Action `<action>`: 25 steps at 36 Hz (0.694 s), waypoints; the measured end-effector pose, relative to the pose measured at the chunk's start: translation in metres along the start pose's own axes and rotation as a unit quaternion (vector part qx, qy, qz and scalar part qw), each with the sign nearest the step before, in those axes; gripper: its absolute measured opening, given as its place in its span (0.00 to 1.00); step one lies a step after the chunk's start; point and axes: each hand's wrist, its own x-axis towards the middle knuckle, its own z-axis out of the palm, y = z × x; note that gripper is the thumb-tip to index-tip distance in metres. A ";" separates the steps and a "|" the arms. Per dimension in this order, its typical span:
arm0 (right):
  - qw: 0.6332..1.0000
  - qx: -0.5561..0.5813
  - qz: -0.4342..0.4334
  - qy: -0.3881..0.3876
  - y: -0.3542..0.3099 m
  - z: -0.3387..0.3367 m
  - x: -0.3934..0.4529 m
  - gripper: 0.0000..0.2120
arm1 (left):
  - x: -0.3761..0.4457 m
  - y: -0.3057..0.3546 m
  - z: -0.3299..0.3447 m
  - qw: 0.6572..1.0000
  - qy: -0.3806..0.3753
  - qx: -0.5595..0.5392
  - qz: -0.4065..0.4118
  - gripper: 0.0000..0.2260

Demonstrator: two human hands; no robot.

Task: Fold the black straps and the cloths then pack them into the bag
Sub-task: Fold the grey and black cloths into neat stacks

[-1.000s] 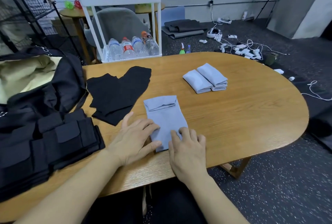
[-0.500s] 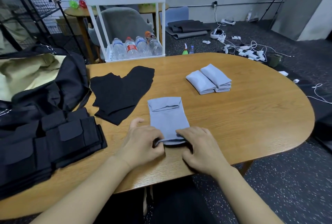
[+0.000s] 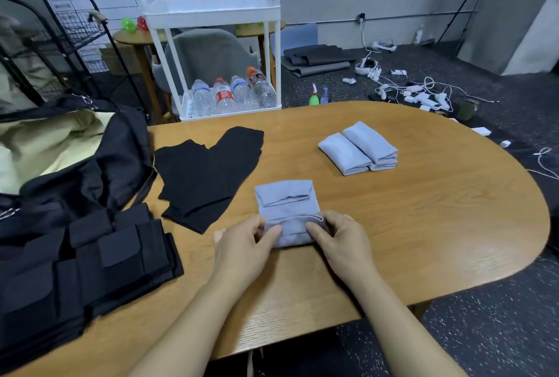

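Note:
A grey-blue cloth (image 3: 287,210) lies on the wooden table (image 3: 423,225) in front of me, its far end folded over and its near end rolled up. My left hand (image 3: 242,243) pinches the roll's left side and my right hand (image 3: 341,240) pinches its right side. Two folded grey-blue cloths (image 3: 358,148) sit side by side further back. Flat black cloths (image 3: 208,174) lie to the left. Folded black straps (image 3: 84,267) are stacked at the near left, beside the open black bag (image 3: 90,171) with its pale lining.
A white cart (image 3: 211,53) holding water bottles stands behind the table, with a grey chair behind it. Black wire racks stand at the far left. Cables and chargers litter the dark floor at the back right. A person stands behind the cart.
My hands went from lying flat on the cloth's near end to pinching it and rolling it away from me. The cloth now looks shorter.

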 end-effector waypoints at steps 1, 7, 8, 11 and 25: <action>1.000 -0.011 0.011 0.003 0.000 0.000 0.004 0.13 | 0.003 0.002 0.001 1.000 0.007 0.011 -0.009 0.19; 0.996 -0.069 0.052 0.014 -0.004 0.003 0.019 0.10 | 0.014 0.005 0.006 0.995 0.035 0.088 -0.039 0.18; 0.996 -0.075 0.055 0.016 -0.005 0.004 0.021 0.11 | 0.015 0.005 0.007 0.993 0.037 0.102 -0.039 0.19; 0.993 -0.104 0.054 0.018 -0.006 0.005 0.025 0.13 | 0.018 0.007 0.009 0.990 0.033 0.129 -0.034 0.20; 0.980 -0.174 0.084 0.046 -0.006 0.007 0.026 0.13 | 0.019 0.002 0.012 0.974 0.035 0.222 -0.031 0.11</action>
